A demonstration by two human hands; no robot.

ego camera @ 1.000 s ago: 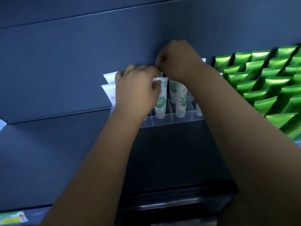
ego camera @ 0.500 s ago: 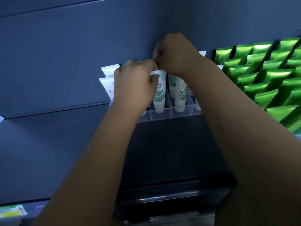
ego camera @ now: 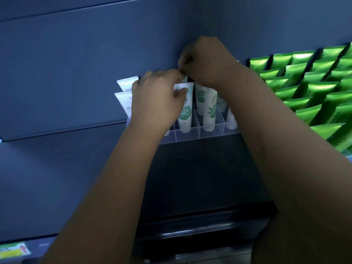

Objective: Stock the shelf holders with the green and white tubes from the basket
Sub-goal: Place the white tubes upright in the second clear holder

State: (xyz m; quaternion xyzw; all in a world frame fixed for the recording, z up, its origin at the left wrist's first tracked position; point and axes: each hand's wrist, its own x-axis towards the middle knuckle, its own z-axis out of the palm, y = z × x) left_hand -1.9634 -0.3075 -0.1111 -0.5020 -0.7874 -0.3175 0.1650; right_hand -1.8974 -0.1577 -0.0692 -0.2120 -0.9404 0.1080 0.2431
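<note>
Now: left hand (ego camera: 158, 96) pinches the front tube (ego camera: 184, 115) by its crimp, cap down in the clear holder (ego camera: 187, 135); right hand (ego camera: 207, 60) curled behind, grip I cannot tell. I'd seat it straight down, upright in its cell.

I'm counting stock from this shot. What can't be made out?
Head view:
What the right hand holds: hidden by that hand.
Left compartments of the holder: covered by the left hand, which pinches a white tube.
The green tubes: cut off by the right edge.
The basket: not in frame.
</note>
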